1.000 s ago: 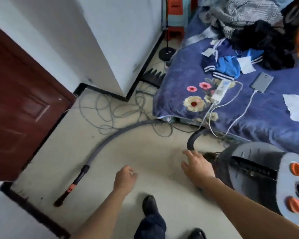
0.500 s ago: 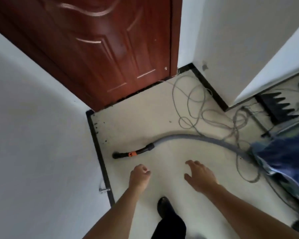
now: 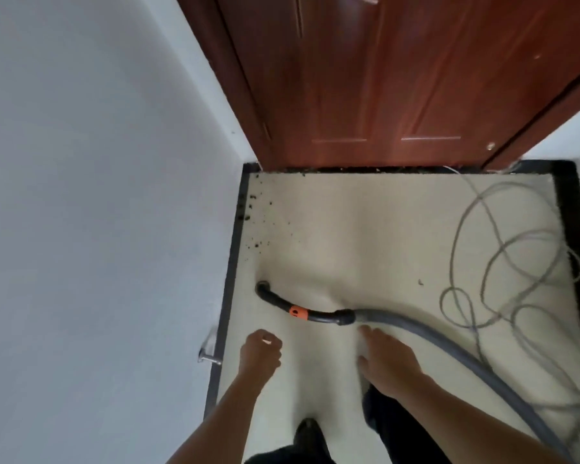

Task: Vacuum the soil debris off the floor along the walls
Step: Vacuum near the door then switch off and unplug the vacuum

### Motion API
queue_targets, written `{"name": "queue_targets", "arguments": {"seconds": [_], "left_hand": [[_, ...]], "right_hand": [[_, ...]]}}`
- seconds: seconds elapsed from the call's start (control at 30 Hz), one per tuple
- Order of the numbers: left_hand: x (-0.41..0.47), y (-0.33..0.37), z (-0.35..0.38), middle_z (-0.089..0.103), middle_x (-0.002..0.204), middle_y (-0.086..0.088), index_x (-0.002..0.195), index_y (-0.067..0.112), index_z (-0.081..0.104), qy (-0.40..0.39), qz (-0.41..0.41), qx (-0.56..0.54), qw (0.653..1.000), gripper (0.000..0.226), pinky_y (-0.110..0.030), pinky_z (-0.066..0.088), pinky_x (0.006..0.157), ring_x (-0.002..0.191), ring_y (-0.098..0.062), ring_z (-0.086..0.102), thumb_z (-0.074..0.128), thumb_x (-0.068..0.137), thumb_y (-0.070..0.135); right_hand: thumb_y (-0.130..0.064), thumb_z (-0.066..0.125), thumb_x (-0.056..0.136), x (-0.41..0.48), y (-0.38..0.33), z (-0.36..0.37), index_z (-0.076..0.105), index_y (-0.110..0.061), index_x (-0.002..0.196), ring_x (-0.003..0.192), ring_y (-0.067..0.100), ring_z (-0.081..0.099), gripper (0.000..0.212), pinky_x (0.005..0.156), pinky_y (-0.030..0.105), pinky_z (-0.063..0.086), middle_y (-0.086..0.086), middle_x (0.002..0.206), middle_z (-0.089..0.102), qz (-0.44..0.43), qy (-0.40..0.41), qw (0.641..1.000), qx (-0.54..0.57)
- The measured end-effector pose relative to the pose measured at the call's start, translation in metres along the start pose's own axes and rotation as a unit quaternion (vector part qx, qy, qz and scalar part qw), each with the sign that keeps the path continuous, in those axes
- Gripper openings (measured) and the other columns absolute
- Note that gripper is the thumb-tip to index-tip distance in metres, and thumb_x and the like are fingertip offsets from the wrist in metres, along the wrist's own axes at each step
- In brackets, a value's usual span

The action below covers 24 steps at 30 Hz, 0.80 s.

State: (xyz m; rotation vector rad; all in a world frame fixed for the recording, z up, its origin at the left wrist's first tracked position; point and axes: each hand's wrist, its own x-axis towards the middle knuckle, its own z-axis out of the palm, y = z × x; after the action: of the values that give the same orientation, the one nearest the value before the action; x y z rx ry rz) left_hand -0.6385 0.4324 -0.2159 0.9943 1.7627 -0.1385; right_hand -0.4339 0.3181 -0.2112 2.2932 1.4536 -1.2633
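Dark soil crumbs (image 3: 258,216) lie scattered on the cream floor in the corner where the left wall meets the door, with more along the door's sill (image 3: 349,169). The vacuum's black nozzle handle with an orange band (image 3: 298,308) lies on the floor, joined to a grey hose (image 3: 449,343) that runs off to the lower right. My left hand (image 3: 260,353) hovers below the nozzle with its fingers curled and nothing in it. My right hand (image 3: 385,356) is spread open just below the hose joint, close to it but not gripping it.
A brown wooden door (image 3: 382,78) closes the far side. The white wall (image 3: 98,195) with a dark skirting runs along the left, with a metal door stop (image 3: 210,358) at its foot. Loose grey cable loops (image 3: 503,262) cover the floor at right. My shoes (image 3: 308,433) show below.
My view has swung left from the bed and vacuum body to the door corner. Both hands have come closer to the nozzle handle on the floor, which has not moved.
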Motion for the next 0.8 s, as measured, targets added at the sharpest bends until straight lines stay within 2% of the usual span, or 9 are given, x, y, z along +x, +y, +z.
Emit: {"name": "queue_targets", "arguments": {"seconds": [0.13,0.23,0.3,0.43,0.53,0.6,0.67,0.73,0.8], "left_hand": [[0.08,-0.009,0.025,0.063,0.07,-0.014,0.084,0.005,0.062,0.006,-0.054,-0.061,0.997,0.007,-0.023,0.046,0.049,0.054,-0.023,0.057,0.055,0.087,0.004],[0.157,-0.031,0.048,0.06,0.068,-0.013,0.082,0.003,0.061,0.01,-0.09,-0.082,0.992,0.01,-0.03,0.048,0.053,0.054,-0.023,0.053,0.057,0.088,0.009],[0.215,-0.046,0.063,0.062,0.07,-0.013,0.077,0.004,0.061,0.014,-0.108,-0.093,0.99,0.019,-0.038,0.057,0.064,0.06,-0.025,0.057,0.06,0.089,0.02],[0.33,-0.072,0.09,0.062,0.083,-0.014,0.075,0.01,0.055,0.028,-0.143,-0.158,0.977,0.031,-0.047,0.057,0.084,0.08,-0.033,0.064,0.062,0.091,0.035],[0.391,-0.087,0.111,0.064,0.096,-0.015,0.099,0.005,0.056,0.01,-0.168,-0.212,0.963,0.034,-0.042,0.056,0.08,0.088,-0.03,0.065,0.062,0.091,0.038],[0.416,-0.093,0.125,0.065,0.104,-0.018,0.109,0.002,0.053,0.002,-0.172,-0.252,0.952,0.037,-0.042,0.058,0.077,0.093,-0.032,0.066,0.063,0.09,0.032],[0.434,-0.093,0.13,0.063,0.109,-0.02,0.111,0.001,0.05,0.022,-0.165,-0.283,0.945,0.036,-0.049,0.057,0.081,0.097,-0.035,0.065,0.064,0.09,0.027],[0.45,-0.088,0.124,0.063,0.109,-0.021,0.109,0.002,0.05,0.023,-0.148,-0.304,0.941,0.036,-0.051,0.058,0.078,0.095,-0.035,0.065,0.065,0.09,0.028],[0.464,-0.077,0.111,0.064,0.107,-0.021,0.11,0.002,0.051,0.014,-0.128,-0.323,0.938,0.037,-0.045,0.06,0.069,0.089,-0.033,0.066,0.064,0.091,0.031]], "right_hand": [[-0.033,0.044,0.097,0.087,0.008,0.026,0.028,-0.021,0.146,0.119,0.02,0.054,0.053,0.093,0.033,0.048,0.002,0.135,0.05,-0.041,-0.026,0.998,-0.037],[-0.036,0.047,0.095,0.161,0.013,0.069,0.033,-0.022,0.142,0.117,0.019,0.054,0.051,0.091,0.034,0.049,0.0,0.128,0.052,-0.071,-0.031,0.994,-0.075],[-0.037,0.049,0.094,0.213,0.015,0.105,0.035,-0.023,0.14,0.116,0.02,0.053,0.05,0.09,0.034,0.049,-0.001,0.125,0.053,-0.076,-0.034,0.992,-0.097],[-0.04,0.055,0.09,0.308,0.017,0.187,0.032,-0.023,0.143,0.118,0.022,0.047,0.061,0.092,0.037,0.044,-0.001,0.132,0.048,-0.102,-0.034,0.984,-0.145],[-0.043,0.058,0.087,0.36,0.024,0.241,0.025,-0.023,0.147,0.12,0.023,0.048,0.071,0.095,0.038,0.039,0.0,0.134,0.048,-0.116,-0.054,0.979,-0.16],[-0.039,0.056,0.089,0.383,0.029,0.262,0.034,-0.024,0.135,0.107,0.022,0.059,0.053,0.083,0.034,0.042,-0.002,0.117,0.059,-0.13,-0.082,0.979,-0.136],[-0.036,0.053,0.088,0.398,0.028,0.269,0.042,-0.023,0.118,0.092,0.025,0.065,0.034,0.068,0.032,0.039,-0.001,0.098,0.065,-0.153,-0.092,0.978,-0.106],[-0.037,0.052,0.087,0.412,0.02,0.265,0.042,-0.023,0.114,0.086,0.026,0.065,0.032,0.063,0.031,0.036,0.001,0.092,0.065,-0.168,-0.081,0.977,-0.107],[-0.037,0.052,0.087,0.427,0.004,0.253,0.041,-0.023,0.116,0.084,0.025,0.064,0.034,0.063,0.03,0.037,-0.001,0.091,0.063,-0.177,-0.062,0.976,-0.109]]}}
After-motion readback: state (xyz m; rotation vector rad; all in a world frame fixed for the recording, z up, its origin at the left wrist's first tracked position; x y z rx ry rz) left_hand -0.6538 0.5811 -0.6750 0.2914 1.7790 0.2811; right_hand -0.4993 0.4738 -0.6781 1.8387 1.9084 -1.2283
